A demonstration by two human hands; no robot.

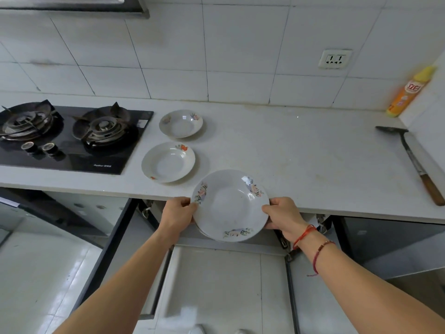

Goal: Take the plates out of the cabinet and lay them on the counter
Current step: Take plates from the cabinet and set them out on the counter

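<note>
I hold a white plate with pale floral prints point(230, 206) by its two sides, level with the front edge of the white counter point(301, 153) and partly over it. My left hand point(179, 210) grips its left rim, my right hand point(284, 216) its right rim. A second rim seems to show just under it, though I cannot tell for sure. Two more white flowered plates lie on the counter: one with red flowers point(168, 162) just beyond, a smaller one point(181, 123) behind that. The cabinet point(216, 280) below stands open, its doors swung out.
A black two-burner gas hob point(72, 136) is set in the counter at the left. At the right lie a metal spatula with a wooden handle point(413, 160) and an orange-yellow bottle point(409, 92) in the corner. A wall socket point(335, 59) sits on the tiled wall.
</note>
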